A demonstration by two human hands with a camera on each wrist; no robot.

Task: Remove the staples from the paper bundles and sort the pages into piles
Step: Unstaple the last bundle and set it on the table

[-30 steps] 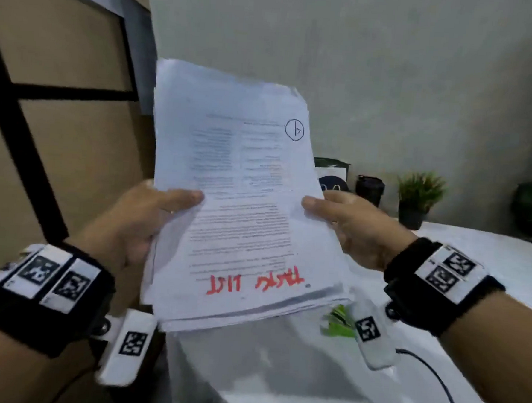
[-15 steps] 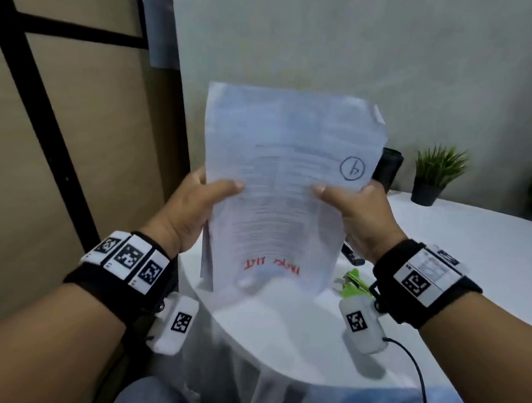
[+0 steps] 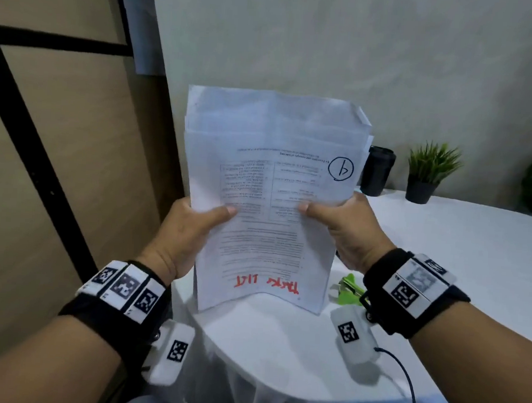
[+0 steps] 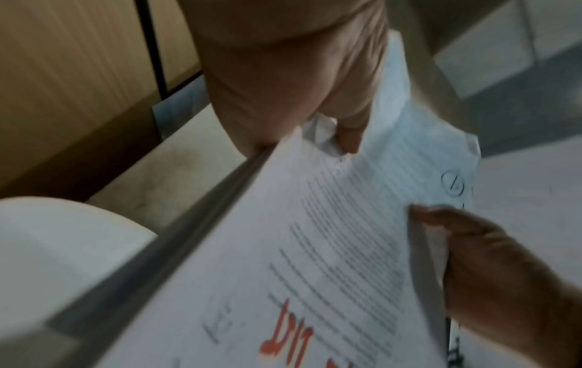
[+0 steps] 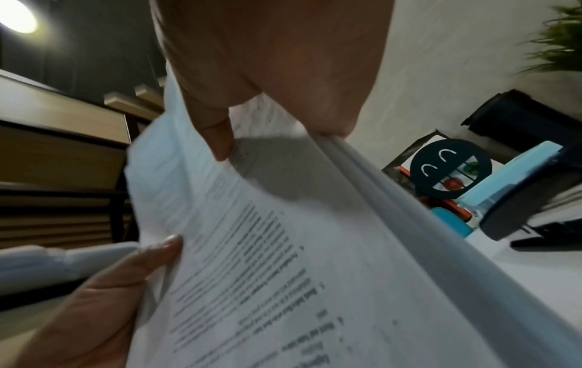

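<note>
A thick stack of printed pages [image 3: 272, 183] stands upright, its lower edge resting on the white table [image 3: 442, 243]. Red handwriting runs upside down near the bottom and a circled number sits at the upper right. My left hand [image 3: 191, 228] grips the stack's left edge, thumb on the front. My right hand [image 3: 344, 224] grips the right edge the same way. The left wrist view shows the stack [image 4: 330, 249] from its left edge, the right wrist view shows the stack [image 5: 283, 249] from its right edge. A green staple remover [image 3: 348, 289] lies on the table under my right wrist.
A black cup [image 3: 378, 171] and a small potted plant [image 3: 428, 170] stand at the table's back by the wall. A light-blue stapler [image 5: 516, 189] and a black round-faced box [image 5: 447, 169] sit behind the stack. A wooden panel with black frame [image 3: 42, 172] is on the left.
The stack has been tipped from a slanted hold in the air to upright, and lowered until its bottom edge meets the table. Both hands kept their grip on the sides.
</note>
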